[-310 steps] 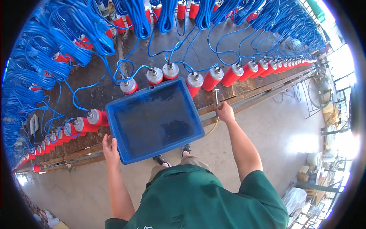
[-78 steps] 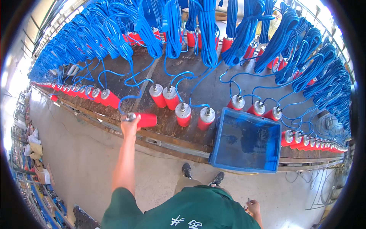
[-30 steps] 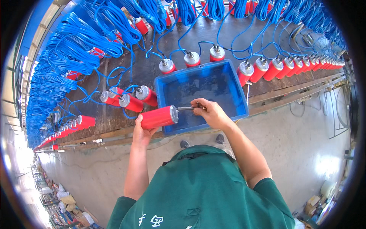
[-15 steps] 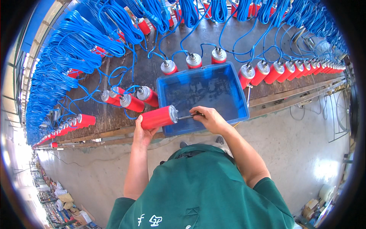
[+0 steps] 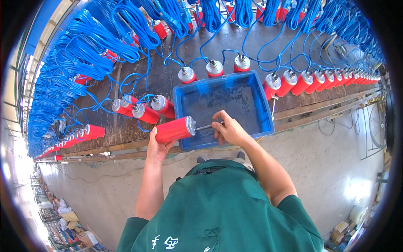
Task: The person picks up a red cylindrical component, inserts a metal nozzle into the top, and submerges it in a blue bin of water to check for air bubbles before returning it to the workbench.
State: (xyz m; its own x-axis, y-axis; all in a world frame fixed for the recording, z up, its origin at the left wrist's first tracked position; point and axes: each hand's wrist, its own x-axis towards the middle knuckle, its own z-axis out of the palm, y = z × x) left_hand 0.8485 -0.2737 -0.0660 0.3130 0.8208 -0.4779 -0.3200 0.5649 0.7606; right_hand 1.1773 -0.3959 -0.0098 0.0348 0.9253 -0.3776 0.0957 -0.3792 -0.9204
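Note:
My left hand (image 5: pixel 158 145) is closed around the near end of a red cylinder (image 5: pixel 170 131) with a silver end cap, held tilted over the left front rim of a blue plastic tray (image 5: pixel 268 122). A thin metal rod (image 5: pixel 204 127) runs from that cap to my right hand (image 5: pixel 228 129), whose thumb and fingers close about its outer end. The rod's handle is mostly hidden by the fingers. Inside the tray the bottom looks dark and wet. Just left of the tray lie several red cylinders (image 5: pixel 165 106) with blue cables.
Red cylinders (image 5: pixel 241 64) stand behind the tray, and a long row of them (image 5: pixel 289 80) lines the right table edge. Bundled blue cables (image 5: pixel 90 46) are heaped along the left and back. The dark table (image 5: pixel 218 46) ends at a wooden edge.
The fingers of my right hand have shifted around the rod's outer end, with the index finger raised higher. My left hand and the red cylinder stay nearly still.

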